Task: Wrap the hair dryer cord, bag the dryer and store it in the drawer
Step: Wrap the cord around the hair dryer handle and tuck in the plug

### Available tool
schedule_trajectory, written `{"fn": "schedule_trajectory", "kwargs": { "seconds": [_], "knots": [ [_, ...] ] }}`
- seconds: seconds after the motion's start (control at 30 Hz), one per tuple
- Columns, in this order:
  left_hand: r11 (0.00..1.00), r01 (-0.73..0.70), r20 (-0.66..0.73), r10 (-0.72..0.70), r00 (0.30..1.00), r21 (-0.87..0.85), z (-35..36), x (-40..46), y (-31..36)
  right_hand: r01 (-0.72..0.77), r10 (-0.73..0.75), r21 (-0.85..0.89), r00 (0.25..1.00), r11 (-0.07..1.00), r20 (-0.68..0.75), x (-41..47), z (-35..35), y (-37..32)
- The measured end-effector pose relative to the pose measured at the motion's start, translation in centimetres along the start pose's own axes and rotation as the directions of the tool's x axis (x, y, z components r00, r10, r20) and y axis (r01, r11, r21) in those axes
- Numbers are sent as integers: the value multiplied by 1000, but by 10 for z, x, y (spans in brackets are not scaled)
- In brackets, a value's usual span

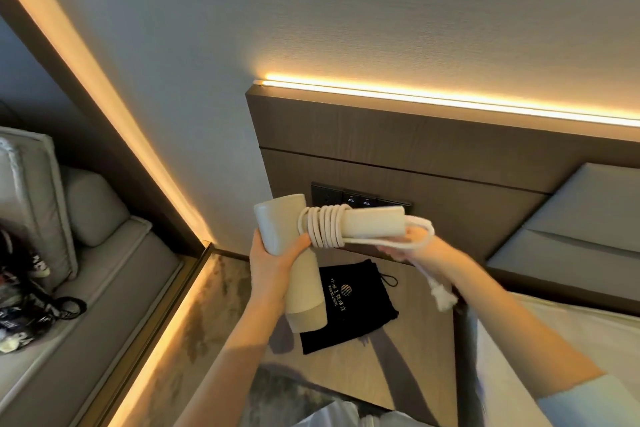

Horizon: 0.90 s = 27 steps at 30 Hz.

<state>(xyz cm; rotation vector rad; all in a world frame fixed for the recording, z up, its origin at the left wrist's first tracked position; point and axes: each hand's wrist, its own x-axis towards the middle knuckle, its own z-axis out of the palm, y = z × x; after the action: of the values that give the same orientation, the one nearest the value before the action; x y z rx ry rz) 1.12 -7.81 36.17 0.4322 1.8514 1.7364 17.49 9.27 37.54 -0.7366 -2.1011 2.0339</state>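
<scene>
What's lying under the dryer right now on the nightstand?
A black drawstring bag lies flat on the wooden nightstand top, below the hair dryer held up by the left hand. The dryer's barrel hides the bag's left edge; no drawer is visible.

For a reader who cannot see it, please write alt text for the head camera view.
Two bare hands hold a cream hair dryer: the left hand grips its body while the right hand guides the cord, partly coiled around the handle. Below lies a flat black drawstring bag on a wooden nightstand.
</scene>
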Motion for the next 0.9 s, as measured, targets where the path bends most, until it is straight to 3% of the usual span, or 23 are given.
{"fn": "schedule_trajectory", "kwargs": {
  "seconds": [0.07, 0.13, 0.2, 0.27, 0.4, 0.57, 0.67, 0.73, 0.83, 0.9],
  "knots": [
    [999, 44, -123, -42, 992, 19, 4, 6, -2, -52, 52, -40, 999, 998, -3, -4, 28, 17],
    [997, 13, -187, 2, 982, 82, 3, 10, -6, -10, -7, -247, 998, 969, -67, -7, 51, 25],
    [984, -33, -190, 67, 979, 178, -1, 10, -14, 5, -70, -441, 989, 898, -130, -11, 62, 23],
    [969, -56, -175, 100, 979, 239, -3, 9, -22, -17, -74, -525, 986, 851, -152, -17, 66, 17],
    [936, -113, -202, 188, 961, 334, -4, 10, -26, -32, -28, -638, 996, 769, -84, -26, 68, -1],
    [888, -239, -86, 294, 952, 394, -7, -3, -21, 162, -173, -846, 981, 509, 84, -31, 50, -43],
    [877, -269, 40, 277, 960, 398, -11, -10, -17, 272, -199, -792, 961, 547, 193, -26, 28, -60],
    [901, -254, 107, 231, 967, 353, -13, -12, -14, 285, -200, -657, 958, 698, 204, -21, 9, -62],
    [962, -164, 126, 139, 982, 218, -11, -12, -10, 206, -164, -308, 974, 929, 158, -19, -8, -52],
    [988, -87, 119, 72, 990, 125, -7, -13, -9, 130, -126, -33, 987, 991, 103, -18, -8, -40]
  ]
}}
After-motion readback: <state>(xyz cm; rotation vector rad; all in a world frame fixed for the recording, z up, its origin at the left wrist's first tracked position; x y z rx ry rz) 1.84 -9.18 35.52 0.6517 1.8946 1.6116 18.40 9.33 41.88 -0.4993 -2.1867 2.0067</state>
